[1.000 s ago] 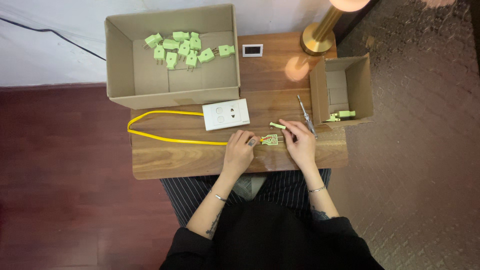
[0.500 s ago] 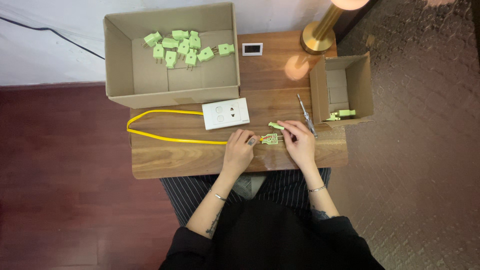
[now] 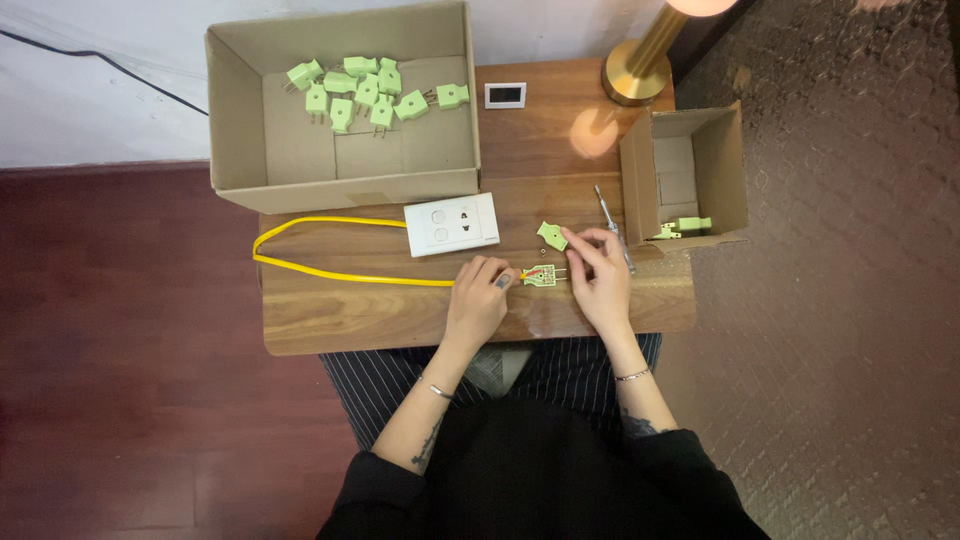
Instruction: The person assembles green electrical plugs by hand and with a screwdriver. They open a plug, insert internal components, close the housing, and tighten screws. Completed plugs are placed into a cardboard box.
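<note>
Lamp (image 3: 655, 45) cut off by top edge; open plug (image 3: 543, 274) wiring too small to tell.

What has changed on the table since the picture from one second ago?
Very little. The right hand has moved slightly, its fingers now by the loose green plug cover. The left hand still pins the yellow cable at the open green plug. The big box of plugs, white socket, screwdriver and small box stayed put.
</note>
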